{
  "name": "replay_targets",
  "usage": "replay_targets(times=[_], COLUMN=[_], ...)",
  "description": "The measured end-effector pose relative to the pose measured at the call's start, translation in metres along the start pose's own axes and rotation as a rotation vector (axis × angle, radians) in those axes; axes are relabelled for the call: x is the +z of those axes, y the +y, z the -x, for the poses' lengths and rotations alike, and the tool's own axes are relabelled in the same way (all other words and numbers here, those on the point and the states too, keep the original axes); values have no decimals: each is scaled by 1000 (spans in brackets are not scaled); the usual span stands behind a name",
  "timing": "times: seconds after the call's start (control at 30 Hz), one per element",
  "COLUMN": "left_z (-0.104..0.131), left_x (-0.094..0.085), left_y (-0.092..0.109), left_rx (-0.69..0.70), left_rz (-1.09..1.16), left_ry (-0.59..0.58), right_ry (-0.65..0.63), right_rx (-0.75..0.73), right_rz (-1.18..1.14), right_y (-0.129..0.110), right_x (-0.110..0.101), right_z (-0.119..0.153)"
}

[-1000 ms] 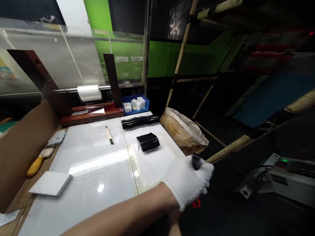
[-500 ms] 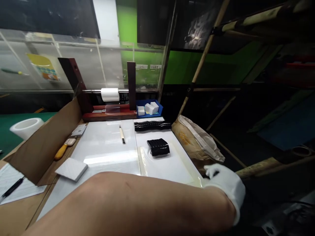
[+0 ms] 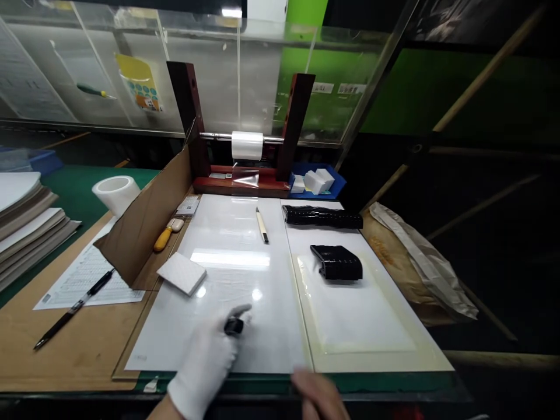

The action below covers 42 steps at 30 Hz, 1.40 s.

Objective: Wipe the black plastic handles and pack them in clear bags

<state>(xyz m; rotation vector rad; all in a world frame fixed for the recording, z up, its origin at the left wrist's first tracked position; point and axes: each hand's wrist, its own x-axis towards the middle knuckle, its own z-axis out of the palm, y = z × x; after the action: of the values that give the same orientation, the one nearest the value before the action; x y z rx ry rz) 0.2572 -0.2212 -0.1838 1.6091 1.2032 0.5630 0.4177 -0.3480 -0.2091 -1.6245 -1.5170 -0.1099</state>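
My left hand (image 3: 205, 356), in a white glove, is over the near part of the glossy white board (image 3: 227, 291). Its fingers are closed around a small shiny black piece (image 3: 234, 326), mostly hidden by the glove. My right hand (image 3: 319, 394) is bare and blurred at the bottom edge, near the board's front; I cannot make out its finger grip. On the right-hand panel lie a stack of black glossy curved strips (image 3: 336, 262) and a longer row of black strips (image 3: 322, 217). A cream-handled knife (image 3: 262, 225) rests farther back on the board.
A white square block (image 3: 181, 273) and a yellow-handled tool (image 3: 163, 239) lie left, beside an upright cardboard flap (image 3: 149, 221). Behind stand a film roll (image 3: 247, 145) on a wooden holder and a blue bin (image 3: 336, 185). A paper bag (image 3: 411, 268) hangs right.
My gloved left hand has come back from beside the paper bag to the white board, now with a black piece. My bare right hand has come into view. The camera has turned left.
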Motion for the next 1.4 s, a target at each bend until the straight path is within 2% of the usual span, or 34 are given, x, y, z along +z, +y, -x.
replay_targets(times=[0.07,0.1,0.2,0.27,0.33,0.43,0.5,0.57,0.67,0.7,0.77,0.83,0.87,0.93,1.0,1.03,1.13,1.23,1.3,1.4], left_z=[-2,-4,-7,-3,4,14,17,15,7,4,-3,-8,-10,-14,-18,-20,-30,-51,-69,-90], left_x=[-28,-39,-68,-82,-90,-89,-81,-74,-67,-67,-70,-76,-78,-84,-88,-89,-90,-80,-66,-47], left_y=[-18,-23,-33,-42,-53,-65,-64,-55,-37,-33,-30,-32,-33,-31,-20,-12,20,42,41,21], left_rx=[-14,14,66,-28,-176,-321,-333,-378,-538,-574,-578,-542,-511,-424,-323,-274,-157,-34,20,0], left_rz=[-16,-45,-156,-169,-55,160,248,427,849,923,887,713,623,464,354,331,343,262,175,38], left_ry=[116,156,274,318,326,268,227,181,148,136,100,58,68,170,294,313,207,117,100,66], right_ry=[-107,-227,-360,-403,-416,-409,-419,-451,-525,-545,-567,-584,-599,-640,-692,-715,-771,-797,-808,-780], right_rx=[59,101,94,123,161,161,100,9,-93,-106,-101,-76,-64,-53,-57,-60,-62,-48,-46,-75], right_rz=[-35,7,89,164,247,340,358,336,277,262,243,223,207,164,118,101,71,41,2,-77], right_y=[-1,3,28,47,63,72,70,66,66,67,70,70,68,60,46,37,8,-20,-36,-53], right_x=[29,49,110,142,158,160,159,168,199,210,226,231,228,212,186,172,128,94,79,63], right_z=[-50,-80,-162,-188,-189,-180,-190,-219,-274,-291,-314,-322,-321,-307,-281,-264,-200,-130,-89,-46])
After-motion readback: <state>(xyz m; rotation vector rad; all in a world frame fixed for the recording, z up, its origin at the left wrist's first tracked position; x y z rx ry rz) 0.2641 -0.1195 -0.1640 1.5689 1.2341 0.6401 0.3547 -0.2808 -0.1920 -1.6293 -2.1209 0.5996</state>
